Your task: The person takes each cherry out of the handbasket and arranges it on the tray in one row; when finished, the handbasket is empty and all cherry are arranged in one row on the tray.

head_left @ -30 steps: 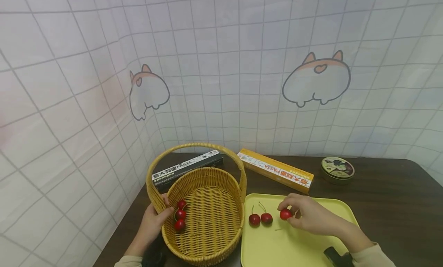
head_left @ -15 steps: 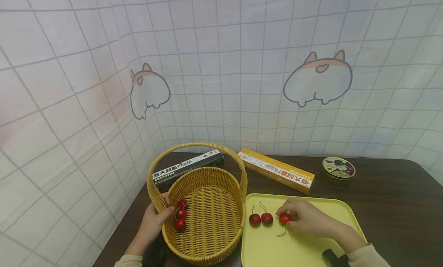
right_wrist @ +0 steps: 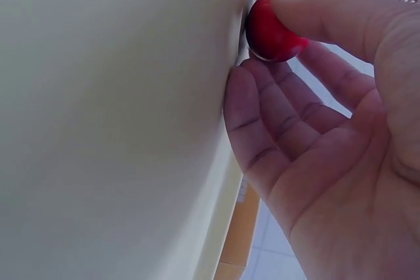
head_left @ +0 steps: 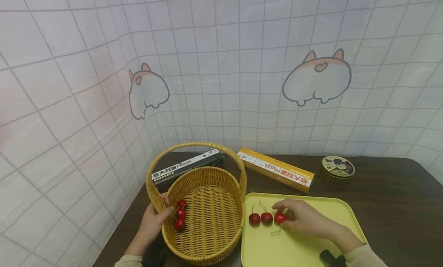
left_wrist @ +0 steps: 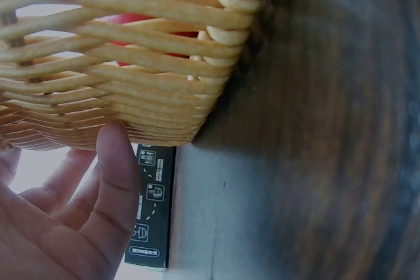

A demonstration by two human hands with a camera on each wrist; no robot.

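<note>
My left hand [head_left: 152, 222] grips the left side of a wicker basket [head_left: 207, 236] by its rim, beside the foot of the tall handle. In the left wrist view, the thumb [left_wrist: 118, 172] lies against the woven wall. Three red cherries [head_left: 180, 214] sit inside along the basket's left wall. Over the yellow tray [head_left: 277, 251], my right hand [head_left: 306, 219] pinches a cherry [head_left: 279, 217] between thumb and fingers, its stem pointing toward me. Two darker cherries [head_left: 267, 218] with stems up lie just left of it in a row. The right wrist view shows the pinched cherry [right_wrist: 272, 27] close to the tray surface.
Behind the basket lies a black pasta box [head_left: 188, 169], and an orange pasta box [head_left: 277, 171] lies behind the tray. A round tin [head_left: 337, 169] stands at the back right of the dark table [head_left: 398, 205]. A grid-patterned curtain [head_left: 221, 67] hangs behind.
My right hand has shifted left and slightly lower with its cherry, bringing it up beside the two others. Its stem now shows below it. The left hand and basket stay put.
</note>
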